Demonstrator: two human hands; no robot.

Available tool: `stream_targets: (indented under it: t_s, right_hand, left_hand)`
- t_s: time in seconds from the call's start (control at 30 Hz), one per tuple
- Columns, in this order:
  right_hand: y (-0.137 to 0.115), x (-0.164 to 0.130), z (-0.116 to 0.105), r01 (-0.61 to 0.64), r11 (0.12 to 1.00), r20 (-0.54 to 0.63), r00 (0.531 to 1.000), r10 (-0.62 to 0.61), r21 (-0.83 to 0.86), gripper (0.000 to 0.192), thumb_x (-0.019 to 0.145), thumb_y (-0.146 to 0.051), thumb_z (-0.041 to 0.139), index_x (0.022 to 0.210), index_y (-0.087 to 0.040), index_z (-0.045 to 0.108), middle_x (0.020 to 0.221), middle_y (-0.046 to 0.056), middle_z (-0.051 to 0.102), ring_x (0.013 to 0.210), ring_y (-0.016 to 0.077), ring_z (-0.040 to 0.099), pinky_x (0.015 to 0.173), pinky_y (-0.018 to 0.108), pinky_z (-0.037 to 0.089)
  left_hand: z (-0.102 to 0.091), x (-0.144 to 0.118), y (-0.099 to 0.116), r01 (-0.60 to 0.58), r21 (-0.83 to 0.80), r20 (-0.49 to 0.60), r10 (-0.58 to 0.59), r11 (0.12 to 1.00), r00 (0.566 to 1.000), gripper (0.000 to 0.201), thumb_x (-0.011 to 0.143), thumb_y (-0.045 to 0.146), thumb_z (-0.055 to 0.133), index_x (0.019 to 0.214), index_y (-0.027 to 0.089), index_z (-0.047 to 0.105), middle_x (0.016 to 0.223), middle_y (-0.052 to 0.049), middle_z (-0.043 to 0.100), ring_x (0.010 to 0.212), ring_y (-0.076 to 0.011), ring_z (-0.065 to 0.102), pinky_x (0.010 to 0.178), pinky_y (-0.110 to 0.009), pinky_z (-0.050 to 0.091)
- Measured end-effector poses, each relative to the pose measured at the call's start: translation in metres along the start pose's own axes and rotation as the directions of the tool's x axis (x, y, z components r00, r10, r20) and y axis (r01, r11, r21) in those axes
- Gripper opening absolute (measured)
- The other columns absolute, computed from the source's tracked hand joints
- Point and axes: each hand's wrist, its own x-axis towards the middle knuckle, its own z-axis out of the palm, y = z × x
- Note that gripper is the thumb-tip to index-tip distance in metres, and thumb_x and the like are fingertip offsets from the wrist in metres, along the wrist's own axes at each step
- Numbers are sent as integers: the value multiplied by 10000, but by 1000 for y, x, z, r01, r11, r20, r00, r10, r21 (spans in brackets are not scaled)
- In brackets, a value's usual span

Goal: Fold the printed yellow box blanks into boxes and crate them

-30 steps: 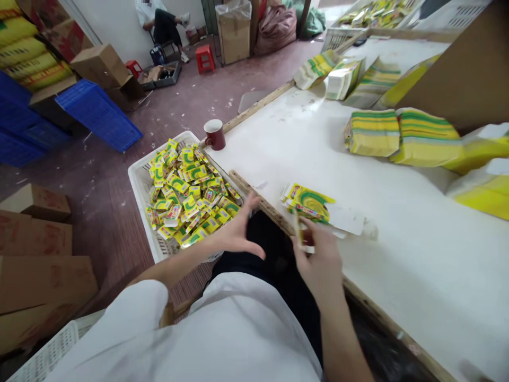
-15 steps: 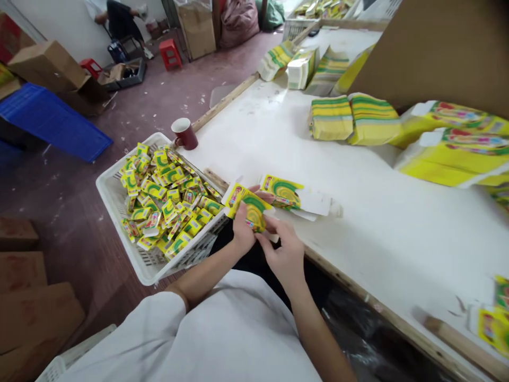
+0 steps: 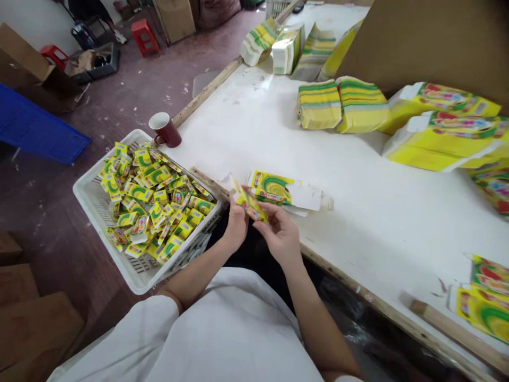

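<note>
Between my two hands is a small yellow and green printed carton (image 3: 249, 201), tilted so that a narrow side faces up. My left hand (image 3: 237, 224) grips its left end, where a pale flap sticks up. The fingers of my right hand (image 3: 278, 228) pinch its right end. Just beyond, on the table, lie flat unfolded cartons (image 3: 272, 187) with white flaps pointing right. To my left, a white plastic basket (image 3: 88, 197) holds many small folded cartons (image 3: 157, 197).
A maroon mug (image 3: 169, 132) stands at the corner of the white table (image 3: 358, 212). Stacks of flat cartons (image 3: 320, 106) line its far side before a brown cardboard sheet (image 3: 421, 48). More cartons (image 3: 487, 313) and a wooden stick (image 3: 449, 329) lie at right. A red stool (image 3: 145, 38) is behind.
The carton in my hands has turned from showing its broad printed face to showing a narrow side. My view has shifted, so the surroundings sit further left and slightly higher.
</note>
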Motion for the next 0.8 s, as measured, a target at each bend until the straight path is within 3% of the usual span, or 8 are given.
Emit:
stream_targets:
  t_s: [0.17,0.33,0.43,0.5,0.57,0.67,0.73,0.8]
  right_hand:
    - [-9,11,-25,139,973,-118,980,-162,-187,51,883,-225,721,928,-212,741,813,1,715,710,146,650,655,278,522]
    - [-29,18,-38,392,718,-58,856,-514,-575,215,868,-102,723,999,-267,768,855,-1,732,785,156,669,762,319,524]
    - [-35,20,-31,583,490,181,743,-645,-648,293,873,-51,702,1039,-289,745,886,-37,747,907,155,681,1079,399,435]
    - [-33,19,-22,613,477,217,728,-650,-629,298,901,-103,692,1119,-305,717,1042,-28,751,1119,185,657,1238,458,256]
    - [-28,15,-14,524,604,77,790,-609,-601,454,914,-274,713,1355,-305,607,1371,54,637,1388,273,504,1263,532,193]
    - [-15,10,-4,283,922,-109,941,-320,-263,794,944,-521,620,1607,-249,278,1599,165,390,1492,334,383,1183,571,366]
    - [-7,7,1,26,995,-13,1000,-25,92,708,993,-570,488,1596,-250,301,1547,162,467,1403,306,514,1099,525,490]
    - [0,5,4,-235,919,183,966,184,317,619,1000,-593,435,1521,-258,445,1466,139,563,1305,292,606,1021,489,565]
  left_hand:
    - [-26,4,6,-101,167,92,87,981,992,339,802,486,799,929,190,698,942,-42,723,882,-173,677,889,-313,543]
    - [-53,23,75,-452,495,455,221,743,862,823,770,699,727,1425,246,523,1437,-148,566,1365,-336,527,1096,-464,444]
    - [-51,25,103,-590,661,656,24,463,754,1052,694,691,792,1532,209,378,1511,-192,463,1436,-396,431,1147,-537,375]
    - [-44,20,105,-602,714,681,-153,358,716,914,760,562,793,1493,173,411,1414,-185,544,1329,-358,544,1096,-492,438]
    - [-39,15,99,-593,740,662,-184,319,727,787,792,443,773,1441,145,441,1347,-169,585,1231,-305,610,1053,-425,476]
    - [-38,8,84,-578,756,623,-67,307,779,736,761,359,773,1398,156,466,1319,-140,588,1182,-278,624,1023,-392,489]
    - [-38,4,73,-583,738,625,-15,340,781,696,754,335,769,1376,182,496,1286,-128,597,1140,-281,640,987,-388,504]
    - [-38,-1,63,-612,695,659,8,377,753,658,752,314,761,1350,191,517,1260,-137,599,1107,-290,649,951,-388,518]
